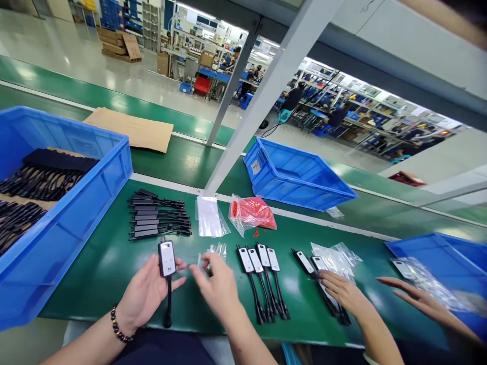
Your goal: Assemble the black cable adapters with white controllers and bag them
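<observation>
My left hand (142, 291), palm up with a beaded bracelet at the wrist, holds a small black device with a white face panel (167, 258). A short black cable hangs from its lower end towards the table edge. My right hand (218, 284) is just to the right, its thumb and fingers apart, with nothing visible in them. Small clear plastic pieces (217, 251) lie right behind it, partly covered by the fingers. Several similar white-faced devices (259, 259) lie side by side to its right, cables towards me.
Black cabled units (146, 221) lie stacked behind my left hand. Clear bags (208, 215) and a bag of red parts (253, 213) are at the back. Blue bins (114, 152) stand left, behind (304, 190) and right. A co-worker's hands (344, 291) reach over more devices at right.
</observation>
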Demonstrator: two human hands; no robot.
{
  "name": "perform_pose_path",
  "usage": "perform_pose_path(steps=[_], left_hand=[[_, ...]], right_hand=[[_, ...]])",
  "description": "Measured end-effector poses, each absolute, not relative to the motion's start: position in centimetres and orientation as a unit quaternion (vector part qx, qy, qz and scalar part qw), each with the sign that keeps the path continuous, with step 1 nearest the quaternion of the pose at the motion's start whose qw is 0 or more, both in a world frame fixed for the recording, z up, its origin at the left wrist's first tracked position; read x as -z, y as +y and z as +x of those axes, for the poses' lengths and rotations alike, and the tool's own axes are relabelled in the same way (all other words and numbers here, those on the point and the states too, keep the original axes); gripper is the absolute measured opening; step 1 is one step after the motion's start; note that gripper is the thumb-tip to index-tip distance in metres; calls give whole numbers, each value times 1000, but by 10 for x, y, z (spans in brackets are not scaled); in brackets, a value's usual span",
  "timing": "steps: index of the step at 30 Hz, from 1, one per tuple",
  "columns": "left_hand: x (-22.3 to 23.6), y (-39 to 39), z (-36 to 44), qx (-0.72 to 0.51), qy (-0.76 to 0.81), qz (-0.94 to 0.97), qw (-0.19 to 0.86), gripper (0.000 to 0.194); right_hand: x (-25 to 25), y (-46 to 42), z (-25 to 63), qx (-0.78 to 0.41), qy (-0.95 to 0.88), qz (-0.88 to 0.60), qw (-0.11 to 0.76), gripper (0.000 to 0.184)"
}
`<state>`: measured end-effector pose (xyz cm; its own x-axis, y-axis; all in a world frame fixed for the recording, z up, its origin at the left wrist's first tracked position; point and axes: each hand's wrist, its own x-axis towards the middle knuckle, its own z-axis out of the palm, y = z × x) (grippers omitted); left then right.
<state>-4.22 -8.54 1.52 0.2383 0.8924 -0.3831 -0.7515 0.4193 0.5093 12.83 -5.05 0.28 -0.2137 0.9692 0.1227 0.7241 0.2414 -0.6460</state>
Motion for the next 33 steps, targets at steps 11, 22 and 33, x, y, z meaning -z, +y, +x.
perform_pose_path(steps=[11, 22, 33], left_hand=[[0, -92, -14, -452, 242, 151, 845, 52], [18, -89, -27, -432, 302, 234, 817, 45], [22, -82, -55, -438, 496, 298, 688, 44]], right_hand=[[-12, -69, 141, -274, -697, -617, 241, 10], [30, -33, 215, -50, -649, -759, 39, 21], [56, -26, 231, -7, -598, -800, 54, 31]])
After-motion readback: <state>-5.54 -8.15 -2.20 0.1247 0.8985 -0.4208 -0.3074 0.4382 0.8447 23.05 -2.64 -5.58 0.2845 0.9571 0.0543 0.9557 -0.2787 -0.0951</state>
